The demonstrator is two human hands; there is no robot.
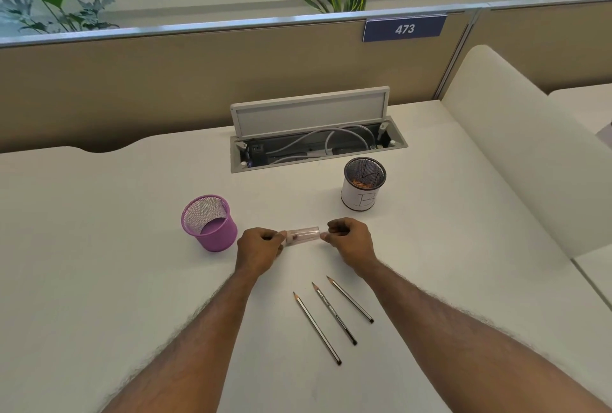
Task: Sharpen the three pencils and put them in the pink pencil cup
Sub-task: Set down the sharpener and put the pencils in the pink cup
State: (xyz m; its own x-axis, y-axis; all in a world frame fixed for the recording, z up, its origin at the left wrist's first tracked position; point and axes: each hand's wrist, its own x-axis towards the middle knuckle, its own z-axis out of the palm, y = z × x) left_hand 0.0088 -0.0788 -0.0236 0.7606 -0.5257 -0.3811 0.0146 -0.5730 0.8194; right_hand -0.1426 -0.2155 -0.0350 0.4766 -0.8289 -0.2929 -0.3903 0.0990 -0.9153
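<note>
Three dark pencils lie side by side on the white desk, tips pointing away from me: a left pencil (317,328), a middle pencil (333,312) and a right pencil (350,298). Beyond them I hold a small clear tube-shaped sharpener (303,235) level between both hands. My left hand (260,248) grips its pale capped end, my right hand (349,240) pinches the other end. The pink mesh pencil cup (210,223) stands upright just left of my left hand and looks empty.
A white-wrapped mesh cup (362,185) with shavings inside stands behind my right hand. An open cable hatch (314,134) with wires sits further back. A tan partition closes the desk's far side, a white panel (516,160) its right side.
</note>
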